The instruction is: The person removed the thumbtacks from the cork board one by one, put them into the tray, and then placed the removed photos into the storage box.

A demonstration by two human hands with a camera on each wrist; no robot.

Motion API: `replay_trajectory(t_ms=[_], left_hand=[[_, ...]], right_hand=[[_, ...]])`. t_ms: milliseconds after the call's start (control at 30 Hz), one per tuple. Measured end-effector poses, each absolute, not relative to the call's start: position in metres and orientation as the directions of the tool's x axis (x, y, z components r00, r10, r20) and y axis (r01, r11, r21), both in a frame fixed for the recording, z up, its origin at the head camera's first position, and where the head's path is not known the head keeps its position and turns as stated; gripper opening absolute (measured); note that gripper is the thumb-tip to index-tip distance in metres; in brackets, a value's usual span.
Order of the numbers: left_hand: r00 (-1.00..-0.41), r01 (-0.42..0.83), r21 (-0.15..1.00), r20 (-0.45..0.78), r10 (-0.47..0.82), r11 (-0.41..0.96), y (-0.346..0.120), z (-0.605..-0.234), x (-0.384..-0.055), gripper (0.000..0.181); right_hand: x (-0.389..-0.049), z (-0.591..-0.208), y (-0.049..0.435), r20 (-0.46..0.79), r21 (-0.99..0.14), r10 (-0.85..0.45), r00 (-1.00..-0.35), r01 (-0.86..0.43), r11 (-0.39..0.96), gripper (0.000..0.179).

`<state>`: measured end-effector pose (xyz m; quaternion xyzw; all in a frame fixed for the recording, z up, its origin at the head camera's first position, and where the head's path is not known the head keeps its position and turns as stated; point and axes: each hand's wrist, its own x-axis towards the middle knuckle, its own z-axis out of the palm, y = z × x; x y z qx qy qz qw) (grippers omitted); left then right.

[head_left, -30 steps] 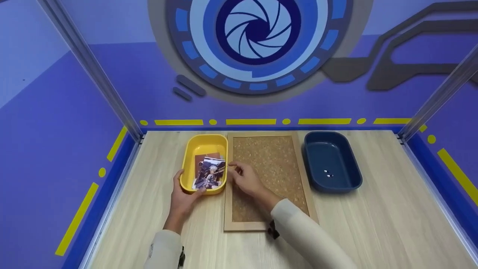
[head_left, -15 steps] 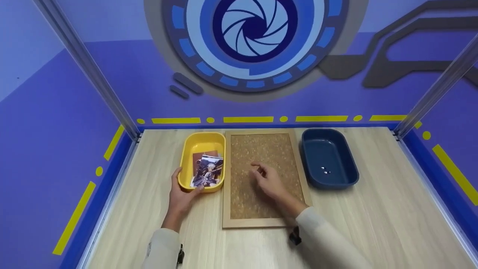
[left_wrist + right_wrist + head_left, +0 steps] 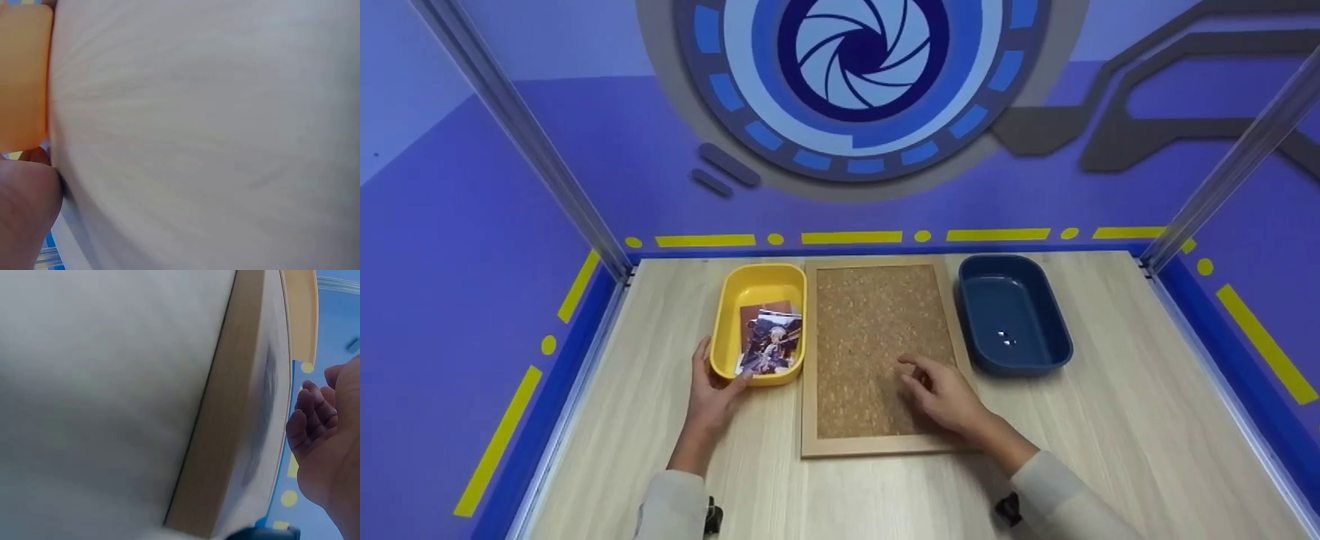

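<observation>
My left hand (image 3: pixel 712 394) holds the near left corner of a yellow plastic bin (image 3: pixel 765 285), thumb at the front rim and fingers along the left side. Inside the bin lies a small pile of printed picture cards (image 3: pixel 771 345), the top one showing a white-haired figure. A wood-framed cork board (image 3: pixel 870 322) stands right beside the bin. Over its lower right part hovers my right hand (image 3: pixel 949 397), fingers loosely curled and holding nothing. In the right wrist view those fingers (image 3: pixel 308 410) show bare beyond the board's frame.
To the right of the board is a dark blue bin (image 3: pixel 1009 300) with a few small shiny pieces (image 3: pixel 1006 338) in it. A light wooden table (image 3: pixel 1140 420) carries everything. Blue-purple printed panels (image 3: pixel 855 210) enclose it at the back and sides.
My right hand has moved from the yellow bin's right edge across the cork board, rightward and toward me. The left hand stays on the bin. The head view has shifted slightly.
</observation>
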<state>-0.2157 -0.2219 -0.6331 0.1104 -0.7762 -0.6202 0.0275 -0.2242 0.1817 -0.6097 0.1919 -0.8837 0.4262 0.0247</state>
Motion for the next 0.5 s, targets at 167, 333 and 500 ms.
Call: replay_trajectory(t_ms=[167,333,500], left_hand=[[-0.967,-0.179,0.961,-0.132,-0.217,0.213,-0.224,-0.628,-0.21,0.097],[-0.942,-0.258,0.931,-0.183,-0.282,0.258,-0.221,-0.624,-0.203,0.095],[-0.931,-0.275,0.906,-0.166,-0.326,0.322,-0.214,-0.621,-0.199,0.095]], right_hand=[[-0.217,-0.606,0.195,0.177,-0.733,-0.306,-0.935,-0.333,0.594,0.028],[-0.211,-0.606,0.201,0.212,-0.71,-0.301,-0.93,-0.358,0.606,0.026],[-0.205,-0.608,0.204,0.253,-0.684,-0.3,-0.92,-0.389,0.616,0.019]])
